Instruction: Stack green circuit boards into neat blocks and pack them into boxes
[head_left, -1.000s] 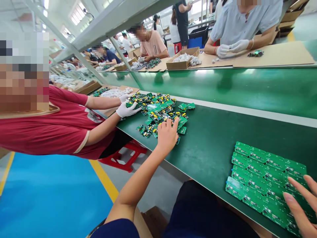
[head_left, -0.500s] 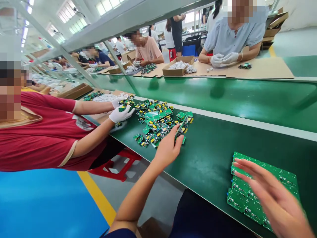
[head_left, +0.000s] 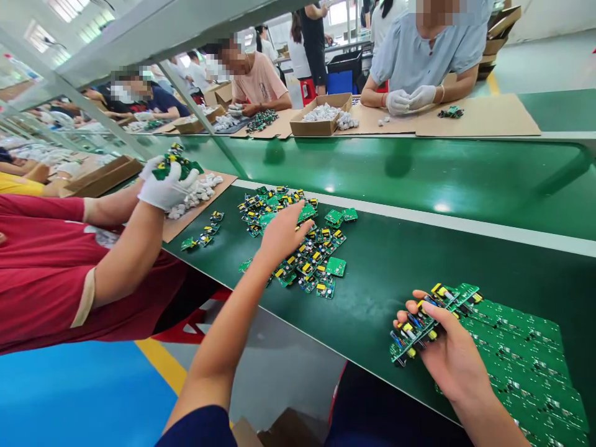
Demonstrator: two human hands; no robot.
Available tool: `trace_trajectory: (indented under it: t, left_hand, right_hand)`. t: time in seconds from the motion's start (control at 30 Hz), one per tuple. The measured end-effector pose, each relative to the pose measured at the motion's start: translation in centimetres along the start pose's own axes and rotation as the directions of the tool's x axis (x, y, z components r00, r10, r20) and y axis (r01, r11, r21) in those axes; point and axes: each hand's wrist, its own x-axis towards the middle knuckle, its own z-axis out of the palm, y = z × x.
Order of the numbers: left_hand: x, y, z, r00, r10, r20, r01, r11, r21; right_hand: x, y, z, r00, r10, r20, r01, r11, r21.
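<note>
My left hand (head_left: 283,233) reaches over a loose pile of small circuit boards (head_left: 310,251) with yellow components, its thumb and index finger apart beside a green board lying in the pile. At the right, my right hand (head_left: 454,354) is closed around a circuit board strip (head_left: 431,320), held tilted with its components facing my fingers. Behind and under that hand lies a flat block of green board panels (head_left: 526,354), underside up, partly hidden by my hand and wrist.
At the left, a person in red with white gloves (head_left: 162,186) holds a bunch of boards over the bench (head_left: 372,279). White pieces (head_left: 200,192) lie on cardboard there. Across the green divider (head_left: 363,164), gloved people work near a box (head_left: 321,118) of white pieces.
My left hand has moved left onto the pile. My right hand, earlier open above the panels, now holds a strip. The person in red has lifted boards away to the left.
</note>
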Motion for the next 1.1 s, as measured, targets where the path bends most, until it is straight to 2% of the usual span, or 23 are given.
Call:
trace_trajectory:
  t: [0.07, 0.17, 0.27, 0.37, 0.57, 0.67, 0.77, 0.8, 0.83, 0.87, 0.93, 0.97, 1.03, 1.1]
  left_hand:
    - [2.3, -3.1, 0.5, 0.998, -0.033, 0.047, 0.032, 0.999, 0.025]
    - [3.4, -5.2, 1.8, 0.996, -0.053, 0.067, 0.051, 0.998, 0.025]
    - [3.6, -5.6, 2.4, 0.997, -0.08, -0.016, 0.08, 0.997, 0.014]
    - [4.2, -5.8, 2.2, 0.988, -0.1, -0.116, 0.099, 0.995, -0.014]
    - [5.0, -5.1, -0.1, 0.942, -0.094, -0.323, 0.071, 0.994, -0.082]
    - [4.4, -2.7, -2.0, 0.874, -0.026, -0.486, -0.025, 0.995, -0.099]
    - [2.7, 1.6, -3.1, 0.736, 0.141, -0.662, -0.305, 0.942, -0.138]
    - [1.8, 3.4, -3.1, 0.719, 0.168, -0.675, -0.384, 0.905, -0.184]
    - [0.9, 5.2, -2.8, 0.725, 0.183, -0.665, -0.449, 0.856, -0.255]
    - [-0.2, 7.0, -2.3, 0.755, 0.203, -0.624, -0.502, 0.791, -0.35]
    - [-2.2, 10.2, -0.8, 0.812, 0.241, -0.531, -0.534, 0.675, -0.51]
    - [-3.1, 11.5, -0.1, 0.828, 0.265, -0.495, -0.537, 0.629, -0.562]
    - [-4.4, 13.4, 1.4, 0.85, 0.291, -0.439, -0.523, 0.567, -0.636]
    - [-5.2, 14.5, 2.3, 0.867, 0.324, -0.378, -0.497, 0.531, -0.686]
  right_hand:
    - [-0.3, -0.2, 0.3, 1.0, -0.012, 0.011, 0.012, 1.0, -0.015]
    - [-0.6, -0.5, 0.8, 1.0, -0.024, 0.01, 0.024, 0.999, -0.029]
    - [-0.6, -0.8, 0.9, 0.999, -0.048, 0.002, 0.048, 0.998, -0.028]
    - [-0.4, -1.2, 0.8, 0.998, -0.067, 0.004, 0.067, 0.997, -0.035]
    - [-0.1, -1.7, 1.6, 0.995, -0.095, 0.002, 0.095, 0.994, -0.046]
    - [-0.1, -1.5, 2.2, 0.988, -0.143, 0.055, 0.147, 0.987, -0.067]
    - [-0.3, -1.1, 2.8, 0.967, -0.185, 0.175, 0.206, 0.973, -0.107]
    - [-0.3, -0.9, 3.0, 0.956, -0.192, 0.224, 0.222, 0.968, -0.117]
    - [-0.3, -0.7, 3.2, 0.943, -0.202, 0.264, 0.24, 0.963, -0.121]
    - [-0.3, -0.5, 3.4, 0.932, -0.223, 0.287, 0.265, 0.957, -0.117]
    - [-0.2, -0.1, 3.6, 0.925, -0.273, 0.265, 0.307, 0.946, -0.1]
    - [-0.1, 0.1, 3.7, 0.929, -0.29, 0.228, 0.318, 0.943, -0.097]
    - [0.0, 0.2, 3.7, 0.942, -0.296, 0.157, 0.315, 0.943, -0.111]
    - [0.3, 0.3, 3.4, 0.95, -0.283, 0.129, 0.3, 0.944, -0.138]
